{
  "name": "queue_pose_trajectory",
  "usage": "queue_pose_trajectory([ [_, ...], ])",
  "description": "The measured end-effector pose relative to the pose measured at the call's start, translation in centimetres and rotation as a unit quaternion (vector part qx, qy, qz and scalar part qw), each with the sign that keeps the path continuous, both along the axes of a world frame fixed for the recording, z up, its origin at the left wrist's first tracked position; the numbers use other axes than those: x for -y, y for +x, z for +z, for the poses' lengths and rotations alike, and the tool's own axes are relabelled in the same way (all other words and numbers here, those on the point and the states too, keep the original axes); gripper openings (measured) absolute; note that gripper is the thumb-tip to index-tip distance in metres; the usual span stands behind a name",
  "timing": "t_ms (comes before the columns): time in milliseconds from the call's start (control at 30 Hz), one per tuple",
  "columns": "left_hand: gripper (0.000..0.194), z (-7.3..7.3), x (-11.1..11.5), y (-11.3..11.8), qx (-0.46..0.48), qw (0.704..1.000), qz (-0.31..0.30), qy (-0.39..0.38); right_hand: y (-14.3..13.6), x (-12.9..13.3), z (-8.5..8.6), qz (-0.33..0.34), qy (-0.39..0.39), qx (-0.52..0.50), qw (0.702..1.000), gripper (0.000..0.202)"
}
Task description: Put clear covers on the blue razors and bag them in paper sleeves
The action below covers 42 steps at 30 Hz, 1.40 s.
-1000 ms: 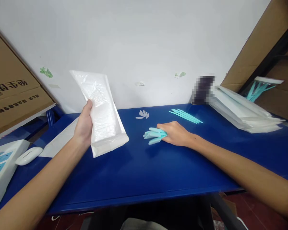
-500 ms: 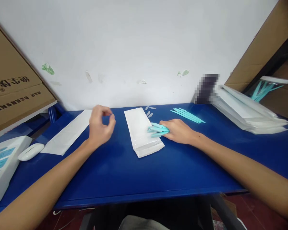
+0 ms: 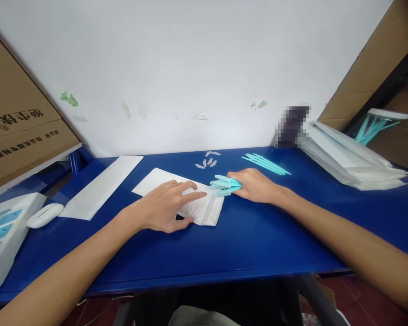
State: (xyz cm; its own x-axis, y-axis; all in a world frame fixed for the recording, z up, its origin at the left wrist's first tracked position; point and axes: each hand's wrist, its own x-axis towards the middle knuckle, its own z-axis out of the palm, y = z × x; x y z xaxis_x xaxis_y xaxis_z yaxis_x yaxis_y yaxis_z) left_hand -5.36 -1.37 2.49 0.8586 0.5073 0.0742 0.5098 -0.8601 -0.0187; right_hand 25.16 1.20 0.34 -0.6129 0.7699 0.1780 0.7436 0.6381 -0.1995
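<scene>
A white pouch [image 3: 154, 182] with a flap at its near right end lies slantwise on the blue table. My left hand [image 3: 168, 203] lies over it, fingers spread across the top and thumb at the near edge, where the pouch wrinkles. My right hand [image 3: 253, 184] is closed round a bundle of turquoise sticks [image 3: 226, 184]; their thicker, pale-covered ends point left, just over the pouch's right part. Several small translucent slips [image 3: 210, 162] lie scattered behind the pouch. Behind my right hand, more turquoise sticks [image 3: 265, 164] rest in a loose row.
Another long white pouch [image 3: 102, 188] lies at left, near a white oval case [image 3: 45, 215] and a power strip [image 3: 7, 231]. At right are stacked white pouches [image 3: 357, 163] and a container of turquoise sticks [image 3: 374, 129]. A cardboard box [image 3: 23, 104] stands far left.
My left hand has come down and right onto the pouch. The pouch has turned, its far end swinging left, baring more translucent slips. My right hand stays nearly in place with the sticks.
</scene>
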Motion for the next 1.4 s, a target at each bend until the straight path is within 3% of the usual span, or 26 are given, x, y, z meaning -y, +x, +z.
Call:
queue_pose_trajectory([
  [133,0.062,-0.8,-0.2,0.5,0.031,0.999,0.008,-0.008,0.1,0.1,0.3,-0.006,-0.006,0.01,1.0,0.022],
  [300,0.08,-2.1,-0.9,-0.1,0.018,0.997,0.05,-0.057,-0.1,0.4,0.9,0.002,-0.02,0.069,0.997,0.017],
  [433,0.08,-1.4,-0.8,-0.2,-0.023,0.993,0.096,-0.07,-0.1,0.7,1.5,0.02,0.0,0.138,0.99,0.015],
  [767,0.097,-0.4,-0.3,0.8,0.034,0.983,0.145,-0.11,-1.4,1.7,2.6,-0.003,0.057,0.263,0.963,0.012],
  [1033,0.053,0.3,0.2,1.3,0.112,0.976,0.111,-0.149,-3.2,0.7,2.5,0.029,0.098,0.245,0.964,0.02],
  [1133,0.057,0.3,0.0,1.3,0.117,0.975,0.123,-0.146,-4.1,0.7,3.5,0.002,0.079,0.227,0.971,0.014],
  [1267,0.085,0.1,0.2,1.6,0.088,0.975,0.143,-0.146,-6.5,1.8,6.0,-0.008,0.047,0.24,0.97,0.02],
  [1333,0.078,0.4,0.5,1.8,0.081,0.975,0.147,-0.144,-7.9,2.5,7.4,0.0,0.053,0.266,0.962,0.023],
  [1400,0.057,1.1,0.6,1.8,0.098,0.97,0.159,-0.155,-9.2,2.9,9.0,0.02,0.064,0.284,0.957,0.023],
])
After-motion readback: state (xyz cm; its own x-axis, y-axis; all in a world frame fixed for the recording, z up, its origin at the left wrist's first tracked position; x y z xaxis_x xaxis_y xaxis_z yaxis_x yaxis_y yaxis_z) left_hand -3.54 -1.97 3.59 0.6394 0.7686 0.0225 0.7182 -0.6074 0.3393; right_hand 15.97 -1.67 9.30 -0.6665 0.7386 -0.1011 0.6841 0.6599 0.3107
